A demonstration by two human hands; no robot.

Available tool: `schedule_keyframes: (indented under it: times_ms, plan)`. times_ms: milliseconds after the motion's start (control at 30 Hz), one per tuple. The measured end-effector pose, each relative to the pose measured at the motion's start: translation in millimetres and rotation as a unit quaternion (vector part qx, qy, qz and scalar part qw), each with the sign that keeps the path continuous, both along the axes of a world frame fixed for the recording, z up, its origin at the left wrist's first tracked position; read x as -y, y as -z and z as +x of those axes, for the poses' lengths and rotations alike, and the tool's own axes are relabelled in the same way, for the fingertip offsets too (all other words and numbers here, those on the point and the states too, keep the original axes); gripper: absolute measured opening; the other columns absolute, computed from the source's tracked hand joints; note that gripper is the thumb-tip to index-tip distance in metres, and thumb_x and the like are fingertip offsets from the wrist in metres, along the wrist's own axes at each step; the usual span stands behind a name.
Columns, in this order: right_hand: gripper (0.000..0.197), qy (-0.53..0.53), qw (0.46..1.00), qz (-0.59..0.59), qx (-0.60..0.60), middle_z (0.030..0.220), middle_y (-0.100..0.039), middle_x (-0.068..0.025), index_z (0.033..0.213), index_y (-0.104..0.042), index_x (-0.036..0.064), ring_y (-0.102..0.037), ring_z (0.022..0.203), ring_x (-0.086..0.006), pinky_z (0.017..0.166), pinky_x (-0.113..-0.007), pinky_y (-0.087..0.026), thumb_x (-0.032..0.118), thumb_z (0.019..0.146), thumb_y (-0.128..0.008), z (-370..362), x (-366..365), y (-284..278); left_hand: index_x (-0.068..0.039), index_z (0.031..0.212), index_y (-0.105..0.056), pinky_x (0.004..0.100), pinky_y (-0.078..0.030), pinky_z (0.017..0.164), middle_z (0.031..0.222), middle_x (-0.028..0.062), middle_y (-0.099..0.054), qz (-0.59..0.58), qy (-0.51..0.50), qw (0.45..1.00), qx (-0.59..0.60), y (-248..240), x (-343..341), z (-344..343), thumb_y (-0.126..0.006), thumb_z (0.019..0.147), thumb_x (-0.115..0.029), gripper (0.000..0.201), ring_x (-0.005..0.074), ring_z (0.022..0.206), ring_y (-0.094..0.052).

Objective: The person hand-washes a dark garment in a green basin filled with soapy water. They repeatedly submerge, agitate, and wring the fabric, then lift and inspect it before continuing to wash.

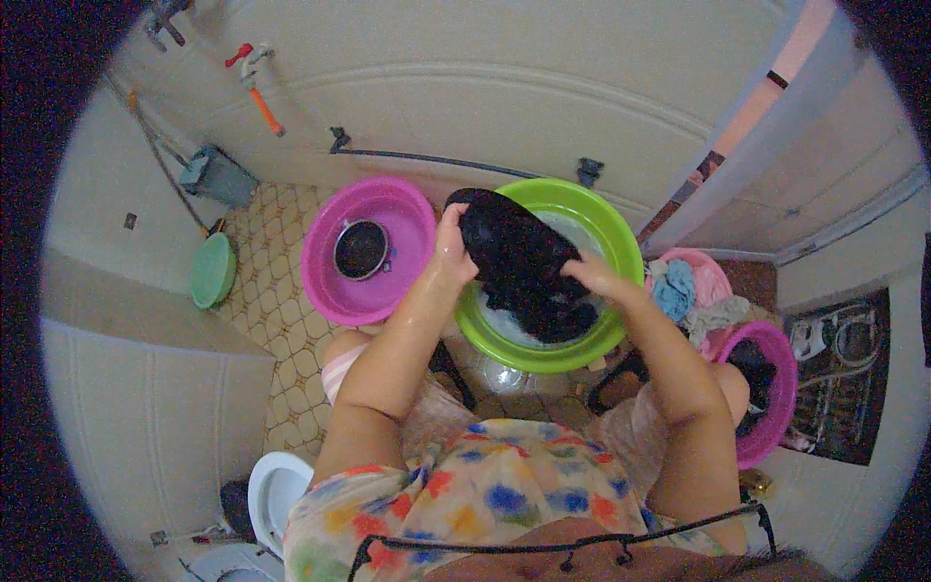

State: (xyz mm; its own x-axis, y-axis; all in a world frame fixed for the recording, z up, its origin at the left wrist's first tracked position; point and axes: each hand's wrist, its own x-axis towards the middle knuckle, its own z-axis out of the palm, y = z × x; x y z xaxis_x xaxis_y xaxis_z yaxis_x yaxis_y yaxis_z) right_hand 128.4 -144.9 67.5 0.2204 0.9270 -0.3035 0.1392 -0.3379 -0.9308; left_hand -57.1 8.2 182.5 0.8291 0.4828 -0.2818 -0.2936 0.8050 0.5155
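Observation:
A wet-looking black garment (519, 257) is stretched between my two hands over a lime-green basin (621, 233). Its left end is gripped by my left hand (454, 244), with the fingers bent around the edge. Lower on the right side, my right hand (593, 275) pinches the cloth. The bunched bottom of the garment hangs down into the basin, where whitish, sudsy water (572, 231) shows around it. What kind of garment it is, I cannot tell.
Left of the green basin stands a pink basin (320, 262) with a dark round bowl (361, 249) inside. Right lie piled clothes (674, 289) and a magenta tub (784, 388) of dark laundry. A tap (254, 63), a green basin (213, 270) and a toilet (276, 485) are at left.

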Motion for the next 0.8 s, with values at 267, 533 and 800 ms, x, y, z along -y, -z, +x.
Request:
schedule_keyframes:
  times_ms: [267, 533, 800]
  plan:
    - [0.043, 0.218, 0.973, 0.071, 0.035, 0.105, -0.052, -0.0155, 0.113, -0.047, 0.0051, -0.054, 0.087, -0.0254, 0.076, -0.039, -0.044, 0.019, 0.073, -0.054, 16.9, -5.6, -42.2, -0.008, 0.123, -0.035, 0.0379, -0.036, 0.091, 0.115, 0.0213, -0.045, 0.548, -0.020, 0.739, -0.391, 98.3, -9.9, 16.1, -0.048, 0.074, -0.001, 0.052, 0.0331, 0.105, -0.046]
    - [0.065, -0.018, 0.891, -0.076, 0.447, 0.132, -0.026, -0.0238, 0.129, -0.035, 0.0133, -0.041, 0.112, -0.0419, 0.091, -0.045, -0.038, 0.035, 0.075, -0.063, -17.4, -19.3, 14.0, -0.014, 0.123, -0.046, 0.0460, -0.028, 0.099, 0.130, 0.0185, -0.035, 0.855, 0.107, 0.357, -0.360, 123.7, 28.1, 40.1, -0.059, 0.072, -0.019, 0.053, 0.0349, 0.118, -0.037]
    - [0.059, -0.032, 0.875, -0.153, 0.459, 0.132, -0.029, -0.0238, 0.126, -0.036, 0.0087, -0.043, 0.110, -0.0419, 0.090, -0.044, -0.039, 0.031, 0.077, -0.060, -10.8, -45.2, 37.4, -0.007, 0.117, -0.051, 0.0415, -0.026, 0.101, 0.132, 0.0159, -0.035, 0.749, 0.156, 0.463, -0.447, 175.5, 9.8, 64.7, -0.050, 0.080, -0.018, 0.040, 0.0335, 0.120, -0.035]
